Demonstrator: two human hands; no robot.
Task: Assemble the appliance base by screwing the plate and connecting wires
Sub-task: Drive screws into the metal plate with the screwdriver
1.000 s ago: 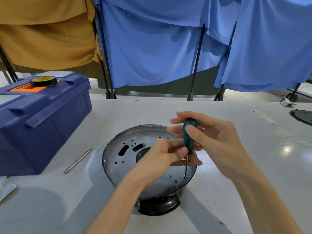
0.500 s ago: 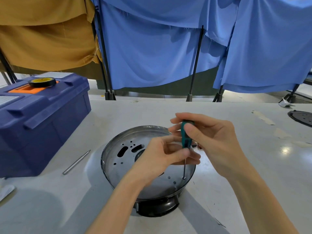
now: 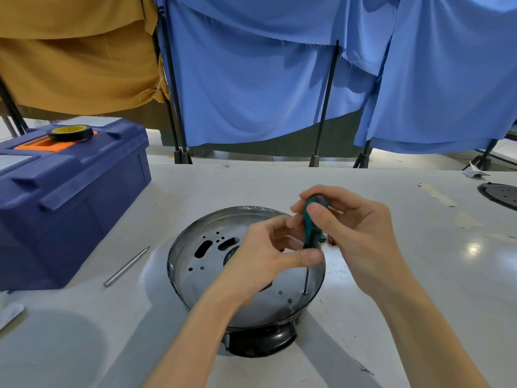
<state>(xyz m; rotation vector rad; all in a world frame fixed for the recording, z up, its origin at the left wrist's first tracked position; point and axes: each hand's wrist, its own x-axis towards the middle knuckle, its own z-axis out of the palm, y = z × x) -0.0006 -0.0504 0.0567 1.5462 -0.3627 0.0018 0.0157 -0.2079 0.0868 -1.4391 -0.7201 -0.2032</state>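
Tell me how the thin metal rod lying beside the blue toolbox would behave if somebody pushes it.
The metal rod looks straight and solid, so probably stiff. It seems round, so it would likely roll across the smooth table if pushed sideways. Being so thin, it is probably light.

- You can read no text anywhere here.
- The blue toolbox [image 3: 70,197] carries two white labels on its lid, one at the back [image 3: 92,120] and one at the left [image 3: 12,161]; their print is too blurred for you to read.
- The tape roll [image 3: 70,133] on the lid shows a yellow core with no legible marking.
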